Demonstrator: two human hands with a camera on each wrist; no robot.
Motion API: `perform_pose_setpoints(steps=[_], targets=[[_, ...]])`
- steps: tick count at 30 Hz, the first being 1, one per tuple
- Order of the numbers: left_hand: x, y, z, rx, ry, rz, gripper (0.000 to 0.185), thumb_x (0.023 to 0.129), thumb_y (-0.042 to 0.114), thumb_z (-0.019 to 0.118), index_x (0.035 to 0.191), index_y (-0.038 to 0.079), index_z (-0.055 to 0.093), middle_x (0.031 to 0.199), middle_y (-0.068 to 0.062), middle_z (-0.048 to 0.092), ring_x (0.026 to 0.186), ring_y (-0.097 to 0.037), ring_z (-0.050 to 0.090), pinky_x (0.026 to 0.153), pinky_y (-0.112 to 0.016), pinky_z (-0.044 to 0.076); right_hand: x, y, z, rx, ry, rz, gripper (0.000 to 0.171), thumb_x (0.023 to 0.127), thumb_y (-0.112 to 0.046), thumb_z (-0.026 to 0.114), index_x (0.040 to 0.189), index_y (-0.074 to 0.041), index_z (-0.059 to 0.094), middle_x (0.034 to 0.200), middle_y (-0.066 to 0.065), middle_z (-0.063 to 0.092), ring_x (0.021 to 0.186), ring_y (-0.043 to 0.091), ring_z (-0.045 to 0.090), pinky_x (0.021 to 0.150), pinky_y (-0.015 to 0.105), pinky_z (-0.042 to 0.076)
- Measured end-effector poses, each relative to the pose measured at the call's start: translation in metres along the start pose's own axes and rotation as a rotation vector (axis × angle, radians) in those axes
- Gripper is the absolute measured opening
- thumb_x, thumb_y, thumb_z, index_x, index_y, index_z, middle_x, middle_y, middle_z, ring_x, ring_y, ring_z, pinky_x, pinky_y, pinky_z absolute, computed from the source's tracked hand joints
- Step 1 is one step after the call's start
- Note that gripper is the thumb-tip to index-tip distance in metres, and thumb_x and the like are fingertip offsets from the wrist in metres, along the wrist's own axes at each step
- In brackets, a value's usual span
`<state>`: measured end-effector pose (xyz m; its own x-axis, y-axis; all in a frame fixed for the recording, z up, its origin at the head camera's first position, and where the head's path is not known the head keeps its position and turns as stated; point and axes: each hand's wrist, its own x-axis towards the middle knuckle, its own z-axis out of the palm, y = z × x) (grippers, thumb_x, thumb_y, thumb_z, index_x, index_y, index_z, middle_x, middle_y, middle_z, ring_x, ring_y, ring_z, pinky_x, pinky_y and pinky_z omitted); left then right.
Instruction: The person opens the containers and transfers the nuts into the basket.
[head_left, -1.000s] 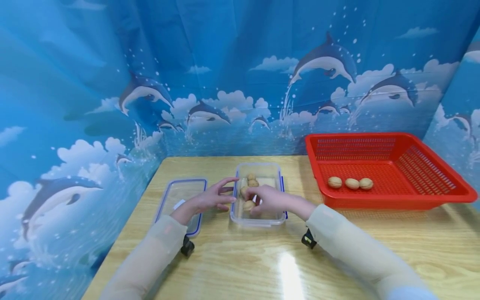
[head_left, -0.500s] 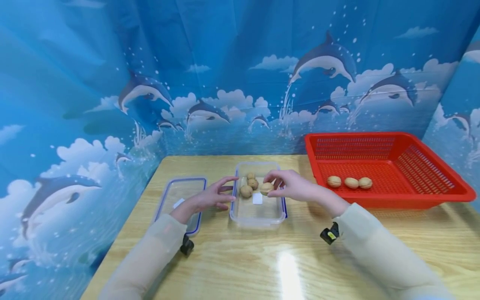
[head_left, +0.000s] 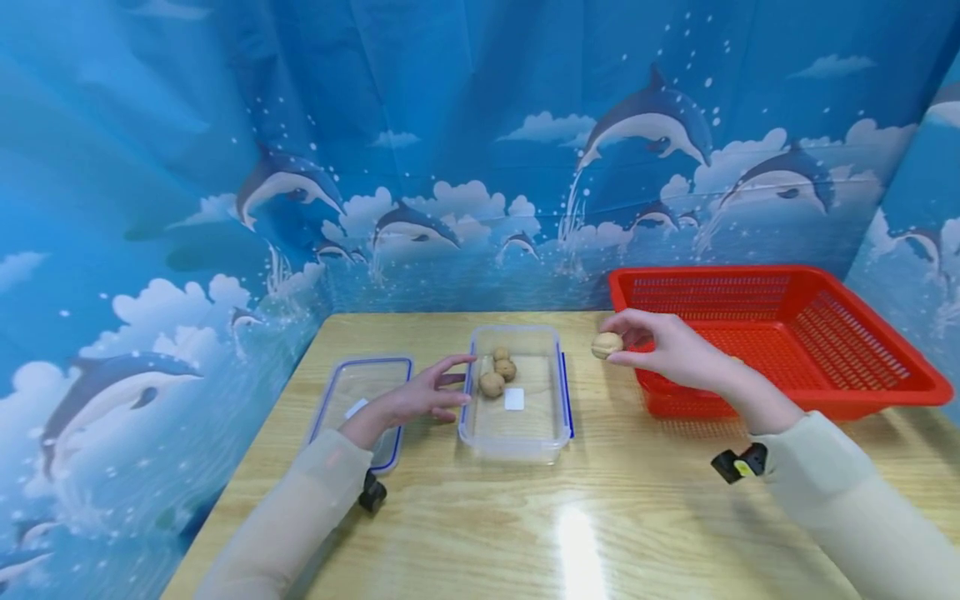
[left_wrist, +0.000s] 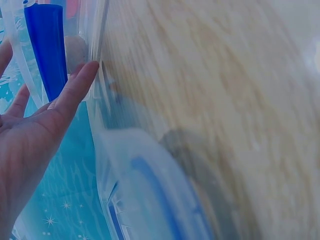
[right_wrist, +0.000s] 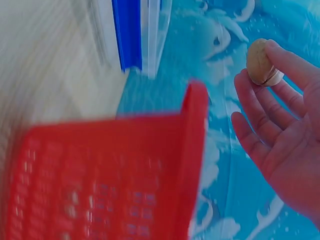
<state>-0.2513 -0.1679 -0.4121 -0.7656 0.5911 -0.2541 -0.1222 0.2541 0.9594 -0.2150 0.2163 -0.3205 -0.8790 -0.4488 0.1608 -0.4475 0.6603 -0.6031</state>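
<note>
Head view: right of centre, the right hand (head_left: pixel 667 350) is holding a walnut (head_left: pixel 607 345), its fingers pinching it just left of the basket (head_left: pixel 840 397). Near the centre, three walnuts (head_left: pixel 492 384) are lying in the upper left of the box (head_left: pixel 532 422), beside a white label (head_left: pixel 513 399). Left of it, the left hand (head_left: pixel 423 396) is resting with fingers apart and released; whether they are touching the box is unclear. Farther left, the lid (head_left: pixel 366 377) is lying on the bench (head_left: pixel 480 533).

Left wrist view: the left hand is showing at the left edge, fingers extended, a blue clasp (left_wrist: pixel 47 47) standing behind them.

Right wrist view: at upper right, thumb and fingers are gripping the walnut, while the basket is filling the lower left, blurred.
</note>
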Motion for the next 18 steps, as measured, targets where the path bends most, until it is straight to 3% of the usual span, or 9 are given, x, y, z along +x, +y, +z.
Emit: perform_pose_setpoints(steps=[5, 8, 11, 15, 18], targets=[[0.0, 0.0, -0.001, -0.005, -0.006, 0.002, 0.071, 0.096, 0.009, 0.061, 0.155, 0.02, 0.023, 0.155, -0.025, 0.02, 0.114, -0.023, 0.056, 0.071, -0.033, 0.054, -0.014, 0.007, -0.02, -0.054, 0.063, 0.061, 0.037, 0.087, -0.023, 0.075, 0.12, -0.013, 0.061, 0.106, 0.005, 0.062, 0.095, 0.023, 0.059, 0.079, 0.04, 0.051], [0.0, 0.0, 0.0, -0.007, -0.01, -0.005, 0.072, 0.096, 0.01, 0.061, 0.155, 0.02, 0.022, 0.155, -0.026, 0.02, 0.084, -0.015, 0.058, 0.066, -0.031, 0.051, -0.023, 0.015, -0.031, -0.069, 0.093, 0.08, 0.039, 0.088, -0.026, 0.074, 0.122, -0.011, 0.06, 0.11, 0.008, 0.062, 0.098, 0.026, 0.058, 0.08, 0.042, 0.05], [0.0, 0.0, 0.0, -0.01, -0.005, -0.01, 0.072, 0.096, 0.011, 0.063, 0.155, 0.022, 0.023, 0.155, -0.025, 0.02, 0.08, -0.012, 0.056, 0.066, -0.03, 0.05, -0.031, 0.026, -0.041, -0.076, 0.116, 0.108, 0.042, 0.089, -0.029, 0.073, 0.123, -0.01, 0.06, 0.113, 0.009, 0.061, 0.1, 0.027, 0.057, 0.079, 0.041, 0.05], [0.0, -0.001, 0.0, -0.008, 0.002, -0.007, 0.071, 0.096, 0.011, 0.062, 0.155, 0.021, 0.024, 0.155, -0.025, 0.021, 0.097, -0.014, 0.059, 0.069, -0.032, 0.052, -0.042, 0.043, -0.053, -0.102, 0.136, 0.151, 0.043, 0.089, -0.032, 0.072, 0.123, -0.008, 0.059, 0.113, 0.011, 0.061, 0.101, 0.029, 0.057, 0.076, 0.036, 0.05], [0.001, -0.001, 0.0, -0.014, -0.008, -0.007, 0.072, 0.096, 0.009, 0.061, 0.155, 0.021, 0.022, 0.154, -0.025, 0.021, 0.076, -0.012, 0.054, 0.066, -0.03, 0.05, -0.051, 0.06, -0.06, -0.117, 0.145, 0.175, 0.044, 0.09, -0.032, 0.071, 0.124, -0.006, 0.058, 0.114, 0.015, 0.06, 0.101, 0.033, 0.057, 0.073, 0.031, 0.05]])
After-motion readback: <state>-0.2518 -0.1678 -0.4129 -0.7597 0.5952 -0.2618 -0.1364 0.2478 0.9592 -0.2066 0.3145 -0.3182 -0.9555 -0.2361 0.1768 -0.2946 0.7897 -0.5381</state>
